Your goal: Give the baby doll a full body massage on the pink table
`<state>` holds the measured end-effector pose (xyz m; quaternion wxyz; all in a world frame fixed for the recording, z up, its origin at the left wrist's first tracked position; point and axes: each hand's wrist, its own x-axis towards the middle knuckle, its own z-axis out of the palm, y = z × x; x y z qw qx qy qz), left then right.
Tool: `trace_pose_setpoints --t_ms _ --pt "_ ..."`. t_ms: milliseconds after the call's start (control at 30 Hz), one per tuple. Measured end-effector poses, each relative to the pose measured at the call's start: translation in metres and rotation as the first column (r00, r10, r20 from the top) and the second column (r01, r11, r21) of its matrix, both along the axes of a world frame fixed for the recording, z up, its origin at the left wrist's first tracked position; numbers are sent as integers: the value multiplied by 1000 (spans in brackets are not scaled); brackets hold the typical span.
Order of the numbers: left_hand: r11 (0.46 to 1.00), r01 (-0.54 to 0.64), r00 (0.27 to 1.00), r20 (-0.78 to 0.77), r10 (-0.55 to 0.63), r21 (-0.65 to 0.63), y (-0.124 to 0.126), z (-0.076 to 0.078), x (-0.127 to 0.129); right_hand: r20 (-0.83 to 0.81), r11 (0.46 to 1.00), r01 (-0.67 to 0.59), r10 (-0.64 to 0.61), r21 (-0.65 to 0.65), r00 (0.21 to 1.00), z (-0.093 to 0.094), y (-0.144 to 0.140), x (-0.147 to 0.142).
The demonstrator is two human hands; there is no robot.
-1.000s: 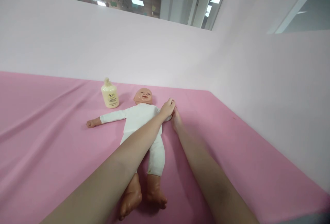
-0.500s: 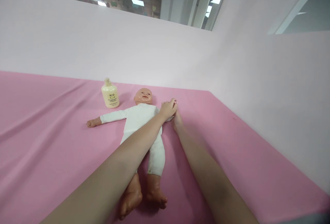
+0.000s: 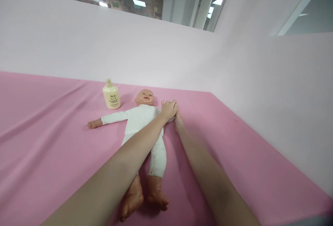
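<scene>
A baby doll (image 3: 142, 118) in a white cloth suit lies on its back, head toward the wall and bare feet toward me. Its arm on the left of the view is stretched out sideways. My left hand (image 3: 169, 109) reaches across the doll's body and is closed around the other arm, near its end. Close against it, my right hand (image 3: 179, 122) is closed on the same arm from the right side. The doll's hand there is hidden by my fingers. My left forearm covers part of the doll's belly and leg.
A pale yellow pump bottle (image 3: 111, 96) with dark print stands left of the doll's head. Pink cloth (image 3: 52, 132) with some folds covers the surface. White walls (image 3: 104, 42) rise behind and to the right, with window panes above.
My left hand has shifted slightly left along the doll's arm, and its fingers have changed position. My right hand stays almost in place. The doll and bottle have not moved.
</scene>
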<state>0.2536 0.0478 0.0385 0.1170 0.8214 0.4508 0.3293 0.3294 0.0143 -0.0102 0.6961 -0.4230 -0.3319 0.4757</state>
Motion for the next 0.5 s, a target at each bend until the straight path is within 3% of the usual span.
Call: trace_pose_setpoints --t_ms 233,500 --pt "1000 16 1000 -11 -16 21 -3 1 1 34 994 111 -111 -20 993 0 -2 2" --pt "996 -34 994 -103 43 88 -9 6 0 35 988 150 -148 -35 988 -2 0 3"
